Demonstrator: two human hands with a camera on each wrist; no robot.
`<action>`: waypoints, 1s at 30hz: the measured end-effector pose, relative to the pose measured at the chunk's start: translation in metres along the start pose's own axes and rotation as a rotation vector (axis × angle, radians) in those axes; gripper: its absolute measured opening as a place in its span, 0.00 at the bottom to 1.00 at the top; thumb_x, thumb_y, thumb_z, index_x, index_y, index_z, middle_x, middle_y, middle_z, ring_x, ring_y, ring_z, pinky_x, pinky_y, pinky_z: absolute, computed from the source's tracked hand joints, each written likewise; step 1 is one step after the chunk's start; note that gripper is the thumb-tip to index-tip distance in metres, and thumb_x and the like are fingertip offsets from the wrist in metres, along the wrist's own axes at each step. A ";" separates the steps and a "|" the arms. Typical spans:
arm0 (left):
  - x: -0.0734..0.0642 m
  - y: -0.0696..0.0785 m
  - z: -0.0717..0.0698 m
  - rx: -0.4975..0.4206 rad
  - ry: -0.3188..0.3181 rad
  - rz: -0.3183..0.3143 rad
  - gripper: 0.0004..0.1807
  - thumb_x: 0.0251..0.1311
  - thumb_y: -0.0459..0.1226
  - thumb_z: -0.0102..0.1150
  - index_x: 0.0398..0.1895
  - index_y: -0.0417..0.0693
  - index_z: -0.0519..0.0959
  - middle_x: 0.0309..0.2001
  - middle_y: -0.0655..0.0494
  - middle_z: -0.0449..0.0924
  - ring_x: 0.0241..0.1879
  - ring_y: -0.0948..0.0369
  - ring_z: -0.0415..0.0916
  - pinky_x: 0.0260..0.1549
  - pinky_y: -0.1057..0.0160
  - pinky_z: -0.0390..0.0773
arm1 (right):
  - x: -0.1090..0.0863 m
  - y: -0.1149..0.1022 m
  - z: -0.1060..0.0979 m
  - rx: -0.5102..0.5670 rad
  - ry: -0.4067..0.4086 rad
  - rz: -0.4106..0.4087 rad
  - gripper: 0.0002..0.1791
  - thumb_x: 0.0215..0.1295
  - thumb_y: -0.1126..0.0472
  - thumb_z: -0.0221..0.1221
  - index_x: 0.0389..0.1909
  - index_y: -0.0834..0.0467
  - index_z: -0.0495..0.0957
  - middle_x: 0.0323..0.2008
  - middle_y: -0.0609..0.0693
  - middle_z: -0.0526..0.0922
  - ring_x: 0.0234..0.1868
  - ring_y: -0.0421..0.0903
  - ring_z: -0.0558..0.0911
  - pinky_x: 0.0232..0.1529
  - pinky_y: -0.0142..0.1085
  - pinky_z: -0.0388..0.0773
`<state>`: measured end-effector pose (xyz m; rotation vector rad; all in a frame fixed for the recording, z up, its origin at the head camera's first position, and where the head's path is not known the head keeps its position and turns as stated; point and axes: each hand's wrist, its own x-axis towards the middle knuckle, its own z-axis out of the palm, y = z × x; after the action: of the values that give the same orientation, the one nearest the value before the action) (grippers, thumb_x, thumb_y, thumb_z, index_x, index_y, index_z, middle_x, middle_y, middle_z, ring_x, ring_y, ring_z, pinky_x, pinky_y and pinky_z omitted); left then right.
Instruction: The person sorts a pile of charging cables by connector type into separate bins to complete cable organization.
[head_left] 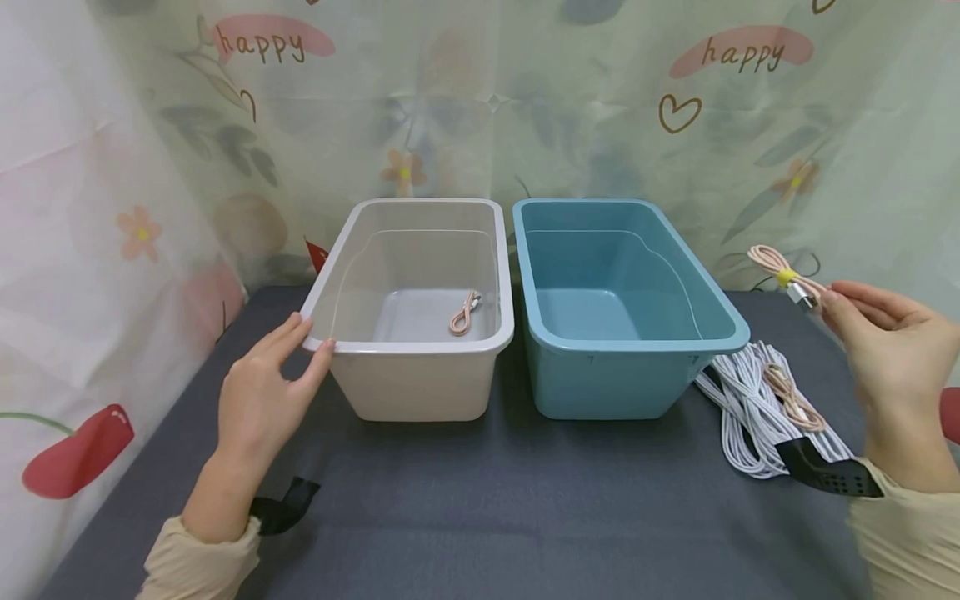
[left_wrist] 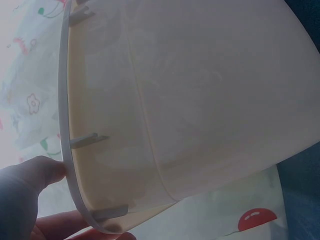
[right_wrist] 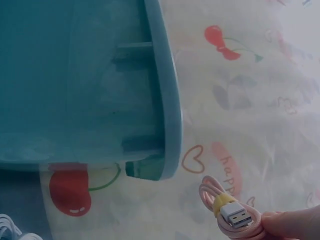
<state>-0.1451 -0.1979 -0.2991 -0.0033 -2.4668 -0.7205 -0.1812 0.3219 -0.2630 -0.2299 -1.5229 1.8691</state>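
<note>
At the right, my right hand (head_left: 900,342) pinches a coiled pink USB cable (head_left: 776,265) between thumb and fingertips, raised above the table. A yellow tie binds the coil, and its metal USB plug (right_wrist: 240,217) shows in the right wrist view. My left hand (head_left: 262,392) holds the front left corner of a beige plastic bin (head_left: 416,383), thumb on the front rim and fingers round the side. Inside that bin lies another small pink cable coil (head_left: 465,314). A blue plastic bin (head_left: 607,383) stands beside it, with no cable visible inside.
Bundled white cables (head_left: 750,417) lie on the dark tablecloth (head_left: 480,517) right of the blue bin, with a pink cable coil (head_left: 793,398) on top. A patterned curtain (head_left: 480,100) hangs behind the bins. Black straps (head_left: 828,471) are on both wrists.
</note>
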 end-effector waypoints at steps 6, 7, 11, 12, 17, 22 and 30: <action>0.000 -0.001 0.000 -0.004 0.007 0.008 0.25 0.60 0.45 0.58 0.57 0.42 0.75 0.60 0.43 0.73 0.58 0.42 0.71 0.51 0.39 0.72 | -0.001 -0.009 0.010 0.033 -0.033 -0.005 0.09 0.44 0.75 0.68 0.30 0.66 0.84 0.21 0.47 0.86 0.24 0.35 0.85 0.29 0.22 0.80; 0.000 -0.001 0.000 -0.005 0.006 0.009 0.25 0.60 0.45 0.58 0.57 0.42 0.75 0.60 0.43 0.73 0.58 0.42 0.71 0.51 0.39 0.72 | -0.001 -0.011 0.012 0.029 -0.043 -0.008 0.10 0.44 0.75 0.68 0.31 0.66 0.84 0.22 0.46 0.86 0.24 0.35 0.85 0.29 0.22 0.80; 0.000 -0.001 0.000 -0.003 0.001 0.007 0.25 0.60 0.46 0.58 0.57 0.42 0.75 0.60 0.44 0.73 0.58 0.42 0.71 0.51 0.39 0.72 | -0.003 -0.017 0.021 -0.013 -0.089 -0.024 0.10 0.44 0.72 0.69 0.31 0.64 0.85 0.23 0.45 0.86 0.25 0.34 0.85 0.30 0.21 0.79; 0.000 -0.001 0.000 -0.002 -0.001 0.006 0.25 0.60 0.46 0.58 0.57 0.42 0.75 0.60 0.44 0.73 0.58 0.42 0.71 0.51 0.39 0.72 | -0.003 -0.018 0.023 -0.023 -0.100 -0.028 0.10 0.44 0.72 0.69 0.32 0.64 0.85 0.23 0.44 0.87 0.25 0.34 0.85 0.30 0.21 0.79; 0.000 -0.001 0.000 0.001 -0.003 0.004 0.25 0.60 0.46 0.57 0.57 0.42 0.75 0.60 0.43 0.73 0.58 0.42 0.71 0.51 0.39 0.72 | -0.005 -0.024 0.037 -0.054 -0.143 -0.050 0.11 0.44 0.70 0.69 0.33 0.63 0.85 0.23 0.42 0.87 0.24 0.33 0.85 0.29 0.19 0.79; 0.000 -0.001 0.000 0.002 -0.001 0.004 0.25 0.60 0.46 0.57 0.57 0.42 0.75 0.60 0.44 0.73 0.59 0.42 0.71 0.51 0.39 0.72 | -0.007 -0.029 0.055 -0.048 -0.207 -0.084 0.10 0.45 0.71 0.69 0.32 0.63 0.86 0.22 0.42 0.87 0.23 0.33 0.85 0.28 0.19 0.78; 0.000 -0.001 0.000 0.003 -0.011 -0.002 0.25 0.60 0.46 0.57 0.58 0.42 0.75 0.60 0.44 0.73 0.59 0.42 0.70 0.51 0.39 0.72 | -0.013 -0.035 0.086 -0.109 -0.320 -0.110 0.09 0.47 0.68 0.69 0.32 0.59 0.86 0.23 0.40 0.86 0.25 0.33 0.85 0.28 0.18 0.78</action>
<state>-0.1447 -0.1985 -0.2992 -0.0036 -2.4784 -0.7196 -0.2041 0.2481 -0.2099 0.1086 -1.8145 1.7998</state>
